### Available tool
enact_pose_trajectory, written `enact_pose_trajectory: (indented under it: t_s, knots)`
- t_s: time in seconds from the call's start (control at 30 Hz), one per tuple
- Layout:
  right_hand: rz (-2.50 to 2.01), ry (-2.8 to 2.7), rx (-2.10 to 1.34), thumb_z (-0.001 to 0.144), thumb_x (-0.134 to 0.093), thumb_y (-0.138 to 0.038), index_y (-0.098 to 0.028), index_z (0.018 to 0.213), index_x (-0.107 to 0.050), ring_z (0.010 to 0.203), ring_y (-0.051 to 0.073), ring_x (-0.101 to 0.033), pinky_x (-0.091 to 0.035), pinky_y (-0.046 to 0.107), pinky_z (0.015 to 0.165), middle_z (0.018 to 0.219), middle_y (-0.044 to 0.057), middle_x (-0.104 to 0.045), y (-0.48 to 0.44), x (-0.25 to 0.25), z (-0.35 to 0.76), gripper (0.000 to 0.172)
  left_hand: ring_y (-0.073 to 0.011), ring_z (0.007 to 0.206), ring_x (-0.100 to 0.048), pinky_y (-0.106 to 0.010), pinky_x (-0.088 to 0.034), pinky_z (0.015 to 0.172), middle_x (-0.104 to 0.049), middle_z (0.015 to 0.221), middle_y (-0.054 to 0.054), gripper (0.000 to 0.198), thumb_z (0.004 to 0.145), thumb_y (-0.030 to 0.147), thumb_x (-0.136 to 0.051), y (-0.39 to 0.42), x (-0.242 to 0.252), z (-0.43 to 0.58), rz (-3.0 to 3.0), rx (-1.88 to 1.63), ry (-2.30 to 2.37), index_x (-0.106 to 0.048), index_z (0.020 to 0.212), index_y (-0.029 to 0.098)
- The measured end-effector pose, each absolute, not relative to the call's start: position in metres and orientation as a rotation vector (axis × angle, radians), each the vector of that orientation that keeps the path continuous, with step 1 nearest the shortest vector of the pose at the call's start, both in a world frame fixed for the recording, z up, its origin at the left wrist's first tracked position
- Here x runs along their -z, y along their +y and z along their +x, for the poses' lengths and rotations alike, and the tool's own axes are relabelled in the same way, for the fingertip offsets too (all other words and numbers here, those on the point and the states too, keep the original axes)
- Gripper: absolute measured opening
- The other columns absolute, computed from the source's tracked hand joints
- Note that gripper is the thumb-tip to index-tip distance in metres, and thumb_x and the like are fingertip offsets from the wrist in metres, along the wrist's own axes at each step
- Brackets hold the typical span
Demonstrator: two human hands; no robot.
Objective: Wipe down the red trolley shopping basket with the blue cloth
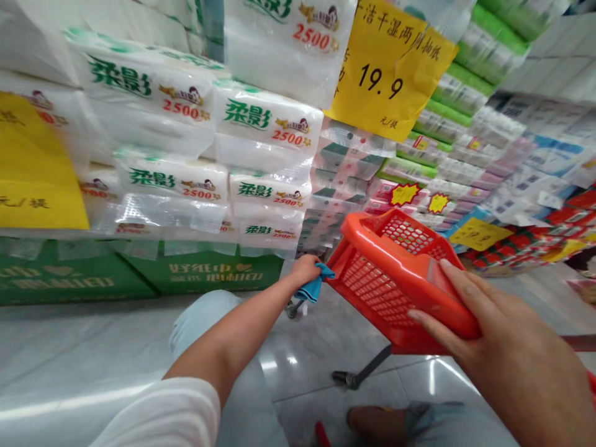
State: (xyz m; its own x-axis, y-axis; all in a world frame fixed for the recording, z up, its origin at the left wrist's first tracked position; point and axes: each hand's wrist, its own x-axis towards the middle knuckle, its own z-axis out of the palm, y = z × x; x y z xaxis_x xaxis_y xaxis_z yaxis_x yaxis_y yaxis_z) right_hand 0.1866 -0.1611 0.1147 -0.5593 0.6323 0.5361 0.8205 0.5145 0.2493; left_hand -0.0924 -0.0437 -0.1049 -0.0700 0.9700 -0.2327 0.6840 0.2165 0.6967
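My left hand [305, 270] is closed around a small blue cloth [314, 287] and presses it against the far corner of a red plastic basket [372, 279]. The basket is tilted up on its side, its mesh walls facing me. My right hand [503, 347] grips the basket's near rim, fingers laid flat over the red edge and thumb underneath out of sight. My white sleeve [172, 413] shows at the bottom left.
Stacked packs of white tissue [186, 118] fill the shelves ahead, over green cartons [205, 273]. A yellow price sign [388, 68] reading 19.9 hangs above. More packs [488, 143] run off to the right. A black metal leg [361, 369] stands on the glossy tiled floor [84, 360].
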Motion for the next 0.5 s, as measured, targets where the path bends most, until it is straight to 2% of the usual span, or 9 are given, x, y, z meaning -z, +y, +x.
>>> enact_pose_trajectory:
  t_s: [0.1, 0.2, 0.33, 0.4, 0.5]
  knots:
    - [-1.187, -2.469, 0.758, 0.096, -0.049, -0.062, -0.019, 0.15, -0.046, 0.107, 0.031, -0.067, -0.053, 0.045, 0.092, 0.126, 0.014, -0.066, -0.16, -0.113, 0.205, 0.069, -0.0211, 0.106, -0.065, -0.043, -0.056, 0.094, -0.066, 0.119, -0.008, 0.028, 0.094, 0.037, -0.063, -0.049, 0.091, -0.09, 1.58, -0.729, 1.747, -0.066, 0.114, 0.017]
    - [-1.123, -2.479, 0.791, 0.094, -0.055, -0.059, -0.022, 0.151, -0.045, 0.107, 0.032, -0.068, -0.052, 0.044, 0.091, 0.128, 0.012, -0.067, -0.162, -0.113, 0.224, 0.07, -0.0203, 0.103, -0.065, -0.039, -0.053, 0.097, -0.07, 0.109, -0.006, 0.015, 0.089, 0.024, -0.067, -0.062, 0.067, -0.082, 1.659, -0.983, 1.609, -0.069, 0.103, 0.018]
    - [-1.062, -2.412, 0.682, 0.092, -0.063, -0.05, -0.03, 0.152, -0.046, 0.104, 0.035, -0.069, -0.052, 0.049, 0.091, 0.126, 0.009, -0.069, -0.166, -0.113, 0.251, 0.065, -0.0194, 0.109, -0.063, -0.035, -0.049, 0.102, -0.069, 0.113, -0.004, 0.023, 0.088, 0.023, -0.063, -0.08, 0.035, -0.069, 1.759, -1.286, 1.388, -0.066, 0.11, 0.021]
    - [-1.005, -2.43, 0.612, 0.09, -0.067, -0.042, -0.035, 0.152, -0.046, 0.101, 0.035, -0.07, -0.054, 0.049, 0.09, 0.125, 0.008, -0.07, -0.166, -0.115, 0.267, 0.066, -0.0201, 0.112, -0.061, -0.035, -0.048, 0.104, -0.067, 0.115, -0.005, 0.024, 0.088, 0.026, -0.062, -0.087, 0.033, -0.061, 1.791, -1.394, 1.289, -0.064, 0.112, 0.022]
    - [-0.917, -2.493, 0.599, 0.089, -0.068, -0.025, -0.036, 0.152, -0.047, 0.102, 0.032, -0.072, -0.057, 0.043, 0.087, 0.125, 0.009, -0.071, -0.166, -0.12, 0.294, 0.067, -0.0217, 0.113, -0.059, -0.037, -0.047, 0.105, -0.065, 0.114, -0.007, 0.02, 0.089, 0.028, -0.058, -0.098, 0.056, -0.043, 1.764, -1.469, 1.232, -0.061, 0.108, 0.022]
